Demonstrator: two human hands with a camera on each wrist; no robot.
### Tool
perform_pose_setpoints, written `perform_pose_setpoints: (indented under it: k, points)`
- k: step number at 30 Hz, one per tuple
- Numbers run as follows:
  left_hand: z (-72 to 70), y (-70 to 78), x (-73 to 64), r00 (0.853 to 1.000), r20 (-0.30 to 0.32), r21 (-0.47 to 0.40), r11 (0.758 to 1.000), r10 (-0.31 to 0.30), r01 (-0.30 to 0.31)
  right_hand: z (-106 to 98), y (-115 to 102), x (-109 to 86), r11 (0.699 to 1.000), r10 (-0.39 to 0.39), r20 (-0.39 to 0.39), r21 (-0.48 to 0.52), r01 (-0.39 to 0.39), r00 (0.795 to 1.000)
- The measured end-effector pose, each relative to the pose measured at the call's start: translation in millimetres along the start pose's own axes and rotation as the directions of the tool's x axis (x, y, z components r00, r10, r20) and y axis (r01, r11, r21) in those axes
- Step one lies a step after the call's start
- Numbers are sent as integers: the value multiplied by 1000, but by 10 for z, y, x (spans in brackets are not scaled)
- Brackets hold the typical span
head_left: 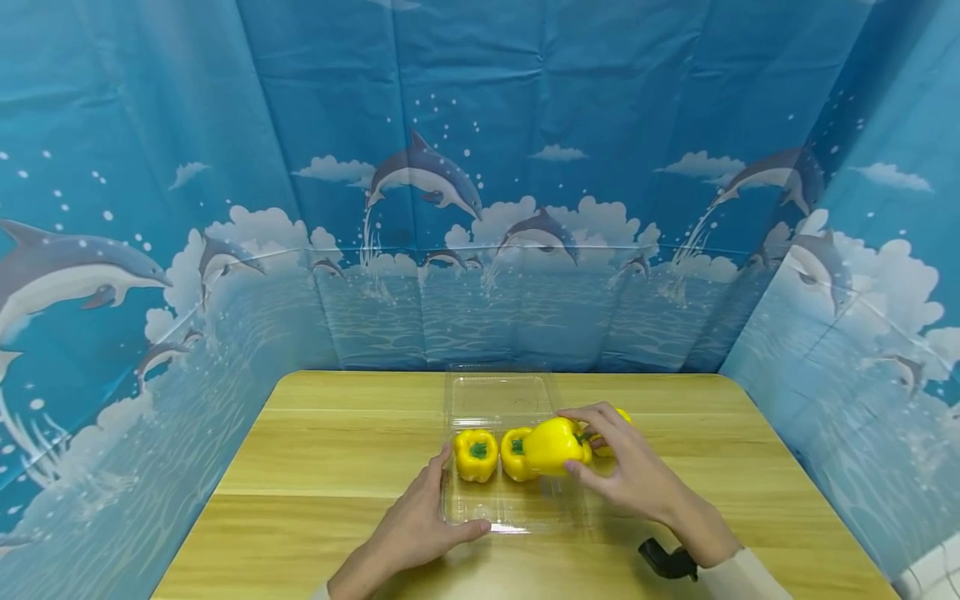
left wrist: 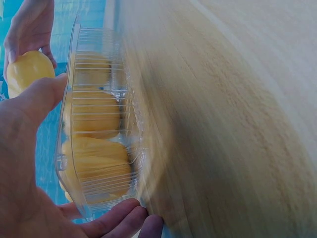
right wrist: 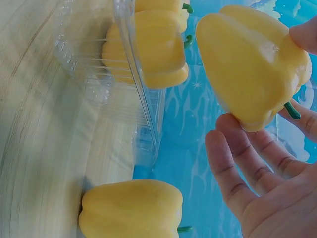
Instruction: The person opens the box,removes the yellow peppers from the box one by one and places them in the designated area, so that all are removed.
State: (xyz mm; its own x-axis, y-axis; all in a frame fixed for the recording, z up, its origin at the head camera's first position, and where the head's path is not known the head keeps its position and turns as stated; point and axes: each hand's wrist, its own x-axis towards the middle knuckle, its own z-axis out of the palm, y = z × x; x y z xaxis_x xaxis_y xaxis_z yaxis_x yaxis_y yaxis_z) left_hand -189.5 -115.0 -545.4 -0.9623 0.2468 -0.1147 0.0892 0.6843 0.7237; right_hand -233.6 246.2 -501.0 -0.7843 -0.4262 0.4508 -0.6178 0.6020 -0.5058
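Note:
A clear plastic clamshell container (head_left: 517,528) lies on the table with two yellow bell peppers inside, the left pepper (head_left: 476,456) and a second pepper (left wrist: 94,114) beside it. My left hand (head_left: 420,521) holds the container's near left corner, thumb along the front rim and fingers at the side. My right hand (head_left: 626,467) pinches a third yellow bell pepper (right wrist: 252,64) near its stem end, thumb on one side and fingertips on the other. This pepper is tilted above the container's right part, its stem towards the palm.
Another yellow bell pepper (right wrist: 131,208) lies on the wooden table (head_left: 322,467) right of the container, partly behind my right hand in the head view. The container's open lid (head_left: 498,400) extends to the back. A black object (head_left: 667,560) shows by my right wrist. Dolphin-printed curtains (head_left: 480,317) surround the table.

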Motion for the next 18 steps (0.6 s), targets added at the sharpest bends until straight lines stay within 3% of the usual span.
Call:
perform_pose_setpoints:
  k: [18]
  points:
    - [6, 3, -2, 1000, -11, 5, 1000, -2, 3, -68, 67, -45, 999, 41, -21, -12, -41, 999]
